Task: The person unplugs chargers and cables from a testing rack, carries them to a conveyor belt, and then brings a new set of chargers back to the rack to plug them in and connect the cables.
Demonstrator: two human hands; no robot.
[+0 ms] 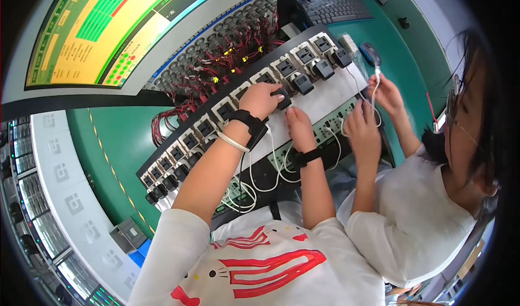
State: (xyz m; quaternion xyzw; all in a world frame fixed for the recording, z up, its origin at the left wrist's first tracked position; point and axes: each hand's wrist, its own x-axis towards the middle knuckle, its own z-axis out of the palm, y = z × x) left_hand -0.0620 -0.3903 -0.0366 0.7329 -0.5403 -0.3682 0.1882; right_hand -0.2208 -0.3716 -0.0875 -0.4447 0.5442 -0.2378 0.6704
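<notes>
A long row of black sockets on white blocks (285, 66) crosses the bench diagonally, with black power adapters (301, 83) plugged in along its near side. My left hand (261, 101) grips one black adapter (282, 98) near the middle of the row, thumb on its top. Just right of and below that adapter, my right hand (301, 128) is closed with its thumb raised; what its fingers hold, if anything, is hidden. White cables (278, 168) loop below both hands, beside a green strip of ports (326, 134) along the front.
At the right a co-worker's hands (364, 126) handle a white cable (377, 77). A mouse (370, 53) and a keyboard (338, 11) lie at the far right. Red wiring (238, 57) runs behind the sockets, below a large lit screen (103, 35). A grey box (129, 234) sits lower left.
</notes>
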